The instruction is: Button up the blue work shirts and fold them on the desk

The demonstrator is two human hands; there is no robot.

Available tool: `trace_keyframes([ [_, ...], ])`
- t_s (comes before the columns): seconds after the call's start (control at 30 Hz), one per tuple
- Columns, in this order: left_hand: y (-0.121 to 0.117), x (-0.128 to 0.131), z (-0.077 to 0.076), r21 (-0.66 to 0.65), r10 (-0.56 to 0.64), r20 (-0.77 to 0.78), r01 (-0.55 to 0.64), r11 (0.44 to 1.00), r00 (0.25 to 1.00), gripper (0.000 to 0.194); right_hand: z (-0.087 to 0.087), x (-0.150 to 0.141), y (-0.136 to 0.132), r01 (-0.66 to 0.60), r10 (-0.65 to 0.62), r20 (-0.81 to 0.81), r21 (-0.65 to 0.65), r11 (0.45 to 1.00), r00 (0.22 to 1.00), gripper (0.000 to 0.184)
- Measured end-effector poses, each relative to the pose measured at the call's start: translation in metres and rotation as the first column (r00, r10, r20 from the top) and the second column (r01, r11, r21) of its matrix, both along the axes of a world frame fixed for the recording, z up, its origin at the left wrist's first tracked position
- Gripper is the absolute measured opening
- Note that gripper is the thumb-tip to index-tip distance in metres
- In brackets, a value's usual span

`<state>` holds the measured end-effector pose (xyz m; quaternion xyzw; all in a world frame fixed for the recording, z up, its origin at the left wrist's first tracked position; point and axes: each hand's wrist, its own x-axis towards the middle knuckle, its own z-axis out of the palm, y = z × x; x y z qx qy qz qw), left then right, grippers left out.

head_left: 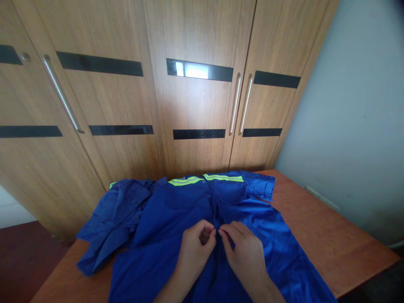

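Note:
A blue work shirt (176, 214) with yellow-green reflective strips across the chest lies spread out, front up. Both my hands meet over its front opening. My left hand (199, 242) pinches the edge of the front placket between thumb and fingertips. Close beside it, my right hand (241, 244) pinches the other edge the same way, fingertips almost touching the left ones. Whether a button sits between the fingers is too small to tell. Higher up the placket, a button (208, 196) shows. One short sleeve (260, 187) reaches out to the right.
Another crumpled blue garment (126, 210) lies to the left, partly over the table edge. The reddish-brown wooden table (331, 244) stands against a wooden wardrobe (195, 105) with metal handles. A pale wall (356, 105) rises on the right.

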<state>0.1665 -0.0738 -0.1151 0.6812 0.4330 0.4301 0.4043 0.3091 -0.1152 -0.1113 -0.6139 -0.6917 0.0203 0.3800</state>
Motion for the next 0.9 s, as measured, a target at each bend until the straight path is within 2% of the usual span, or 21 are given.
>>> trace_keyframes([
  [0.1,0.001,0.0,-0.001,0.044,0.0,-0.042,0.002,0.999,0.999,0.009,-0.002,0.001,0.004,-0.028,0.013,-0.216,-0.067,0.997,0.976,0.021],
  [0.23,0.001,0.0,-0.004,0.134,0.016,-0.136,0.003,0.991,0.991,0.01,-0.006,0.002,0.012,-0.097,-0.003,-0.525,-0.163,0.982,0.851,0.022],
  [0.3,0.0,0.0,-0.005,0.174,0.027,-0.191,0.006,0.985,0.981,0.011,-0.009,0.003,0.015,-0.139,-0.015,-0.617,-0.201,0.97,0.787,0.025],
  [0.37,-0.001,0.0,-0.007,0.194,0.03,-0.236,0.016,0.981,0.971,0.012,-0.011,0.004,0.016,-0.184,-0.012,-0.656,-0.229,0.956,0.755,0.028],
  [0.43,-0.002,-0.001,-0.007,0.195,0.032,-0.27,0.022,0.981,0.962,0.012,-0.013,0.006,0.016,-0.213,0.008,-0.644,-0.242,0.947,0.765,0.03],
  [0.5,-0.003,-0.002,-0.004,0.185,0.04,-0.298,0.017,0.983,0.954,0.012,-0.015,0.009,0.014,-0.216,0.043,-0.579,-0.233,0.948,0.814,0.028],
  [0.6,-0.005,-0.004,0.002,0.179,0.022,-0.359,0.046,0.983,0.933,0.014,-0.019,0.015,0.014,-0.133,0.049,-0.405,-0.18,0.975,0.913,0.025],
  [0.67,-0.006,-0.004,0.004,0.168,-0.04,-0.426,0.122,0.978,0.904,0.017,-0.023,0.019,0.015,-0.078,0.027,-0.312,-0.151,0.985,0.95,0.021],
  [0.77,-0.007,-0.003,0.003,0.13,-0.132,-0.511,0.229,0.965,0.849,0.019,-0.034,0.024,0.017,-0.072,0.019,-0.26,-0.197,0.978,0.965,0.014],
  [0.9,-0.005,-0.004,0.002,0.112,-0.138,-0.54,0.234,0.966,0.83,0.021,-0.047,0.029,0.017,-0.074,0.006,-0.233,-0.281,0.957,0.972,0.021],
])
